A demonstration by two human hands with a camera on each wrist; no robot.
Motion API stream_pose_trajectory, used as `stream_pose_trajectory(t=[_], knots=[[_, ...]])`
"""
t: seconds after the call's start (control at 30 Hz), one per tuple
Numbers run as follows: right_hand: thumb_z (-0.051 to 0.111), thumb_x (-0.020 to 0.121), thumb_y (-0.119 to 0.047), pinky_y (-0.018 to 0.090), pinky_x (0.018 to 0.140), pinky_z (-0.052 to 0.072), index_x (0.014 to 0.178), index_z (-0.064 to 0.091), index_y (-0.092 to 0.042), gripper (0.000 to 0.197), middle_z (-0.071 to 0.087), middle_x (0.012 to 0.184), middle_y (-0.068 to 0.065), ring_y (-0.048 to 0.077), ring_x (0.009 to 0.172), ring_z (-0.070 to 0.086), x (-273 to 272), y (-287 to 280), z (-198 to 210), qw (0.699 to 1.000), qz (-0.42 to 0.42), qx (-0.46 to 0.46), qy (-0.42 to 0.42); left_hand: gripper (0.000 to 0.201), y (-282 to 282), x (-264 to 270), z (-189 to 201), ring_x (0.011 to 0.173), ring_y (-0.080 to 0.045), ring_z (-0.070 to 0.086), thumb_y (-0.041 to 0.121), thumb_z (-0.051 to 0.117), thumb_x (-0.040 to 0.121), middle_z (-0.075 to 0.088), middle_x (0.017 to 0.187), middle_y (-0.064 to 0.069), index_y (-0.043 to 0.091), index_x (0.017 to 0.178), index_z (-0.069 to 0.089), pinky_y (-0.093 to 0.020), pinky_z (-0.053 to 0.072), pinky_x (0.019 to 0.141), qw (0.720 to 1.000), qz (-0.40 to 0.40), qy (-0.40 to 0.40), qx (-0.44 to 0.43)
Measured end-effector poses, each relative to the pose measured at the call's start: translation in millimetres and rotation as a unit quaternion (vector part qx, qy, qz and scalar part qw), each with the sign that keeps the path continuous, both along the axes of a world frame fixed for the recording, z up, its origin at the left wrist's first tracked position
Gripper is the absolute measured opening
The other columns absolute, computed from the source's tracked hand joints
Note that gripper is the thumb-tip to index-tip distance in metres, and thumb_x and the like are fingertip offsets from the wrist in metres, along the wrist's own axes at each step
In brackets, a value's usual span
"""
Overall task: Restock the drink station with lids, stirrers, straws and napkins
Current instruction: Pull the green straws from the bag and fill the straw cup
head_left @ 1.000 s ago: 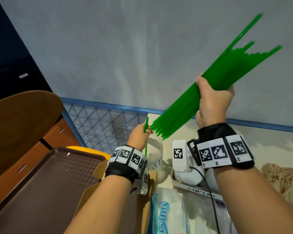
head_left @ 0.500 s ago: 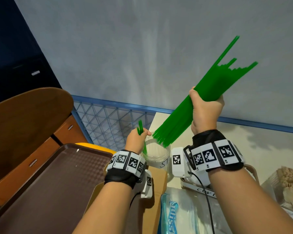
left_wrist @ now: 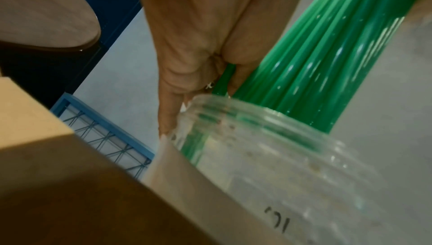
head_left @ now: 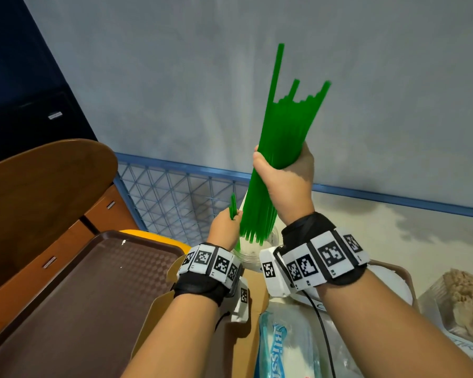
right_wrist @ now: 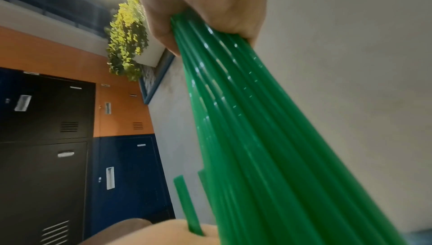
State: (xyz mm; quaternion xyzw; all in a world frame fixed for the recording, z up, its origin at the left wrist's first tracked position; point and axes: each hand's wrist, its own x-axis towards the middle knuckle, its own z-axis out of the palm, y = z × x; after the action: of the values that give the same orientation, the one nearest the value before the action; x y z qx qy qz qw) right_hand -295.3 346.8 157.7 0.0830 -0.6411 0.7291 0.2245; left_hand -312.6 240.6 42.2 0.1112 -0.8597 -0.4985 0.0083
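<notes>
My right hand (head_left: 284,178) grips a thick bundle of green straws (head_left: 287,126) near its middle, held almost upright. Its lower ends (left_wrist: 304,82) reach into the mouth of a clear plastic jar (head_left: 253,251) on the counter. My left hand (head_left: 225,226) pinches a single green straw (head_left: 233,205) at the jar's left rim (left_wrist: 233,112). In the right wrist view the straw bundle (right_wrist: 245,129) fans out below my fist, and the single straw (right_wrist: 187,206) sticks up from my left hand.
A brown tray (head_left: 74,298) lies at the left beside a cardboard box (head_left: 153,317). A blue tissue pack (head_left: 281,342), a carton of white cup lids (head_left: 393,279) and a container of brown napkins (head_left: 464,301) crowd the counter near me. A blue mesh panel (head_left: 175,197) stands behind.
My right hand has swung the straw bundle from a slant to nearly upright and lowered its ends into the jar. My left hand has stayed at the jar rim with its single straw.
</notes>
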Motion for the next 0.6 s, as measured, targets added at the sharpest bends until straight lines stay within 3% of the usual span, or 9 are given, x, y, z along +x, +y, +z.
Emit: stream_pose_trajectory(t=[0.1,0.2,0.3,0.4,0.5,0.6], knots=[[0.071,0.075,-0.001,0.029,0.074,0.053,0.077,0.053,-0.027,0.031,0.061,0.076,-0.006,0.014,0.073,0.063,-5.4,2.7,-7.7,0.999,-0.018,-0.028,-0.029,0.032,-0.2,1.3,-1.4,0.093,-0.032,0.058,0.018,0.040,0.099,0.063,0.103,-0.023,-0.005,0.105,0.060,-0.036,0.042,0.078,1.000,0.017,-0.002,0.006],[0.071,0.076,-0.001,0.025,0.071,0.053,0.077,0.054,-0.026,0.031,0.062,0.076,-0.006,0.009,0.071,0.062,-7.5,10.8,-11.2,0.999,-0.004,-0.031,-0.044,0.031,-0.3,2.4,0.3,0.104,-0.036,0.057,0.017,0.040,0.099,0.063,0.109,-0.025,-0.004,0.107,0.061,-0.037,0.044,0.085,1.000,0.020,-0.001,0.003],[0.072,0.076,-0.003,0.022,0.069,0.053,0.078,0.055,-0.026,0.028,0.062,0.076,-0.006,0.008,0.070,0.063,-9.1,16.8,-11.2,0.999,0.002,-0.013,-0.045,0.030,-0.3,3.8,4.9,0.107,-0.033,0.057,0.015,0.040,0.099,0.064,0.113,-0.021,-0.001,0.110,0.063,-0.032,0.042,0.083,1.000,0.009,0.007,-0.024],[0.070,0.075,-0.001,0.021,0.063,0.050,0.081,0.056,-0.019,0.024,0.060,0.073,-0.006,0.003,0.061,0.060,-20.0,22.1,-9.6,0.996,-0.047,-0.041,-0.057,0.029,0.7,7.6,7.8,0.104,-0.031,0.058,0.011,0.039,0.098,0.065,0.112,-0.018,0.003,0.108,0.064,-0.030,0.041,0.078,0.998,-0.017,0.012,-0.058],[0.069,0.073,0.001,0.026,0.062,0.049,0.090,0.058,-0.010,0.023,0.060,0.072,-0.003,0.011,0.063,0.059,-30.3,23.9,-6.1,0.994,-0.070,-0.053,-0.069,0.027,1.3,10.1,8.7,0.106,-0.028,0.058,0.008,0.040,0.096,0.065,0.114,-0.015,0.005,0.109,0.064,-0.027,0.039,0.077,0.996,-0.033,0.021,-0.082],[0.068,0.071,0.002,0.028,0.064,0.050,0.084,0.057,-0.014,0.022,0.060,0.072,-0.002,0.015,0.065,0.059,-35.5,25.8,-6.5,0.993,-0.074,-0.047,-0.078,0.027,0.7,11.4,9.3,0.105,-0.027,0.058,0.006,0.041,0.095,0.066,0.112,-0.013,0.005,0.106,0.065,-0.020,0.033,0.070,0.994,-0.039,0.034,-0.094]])
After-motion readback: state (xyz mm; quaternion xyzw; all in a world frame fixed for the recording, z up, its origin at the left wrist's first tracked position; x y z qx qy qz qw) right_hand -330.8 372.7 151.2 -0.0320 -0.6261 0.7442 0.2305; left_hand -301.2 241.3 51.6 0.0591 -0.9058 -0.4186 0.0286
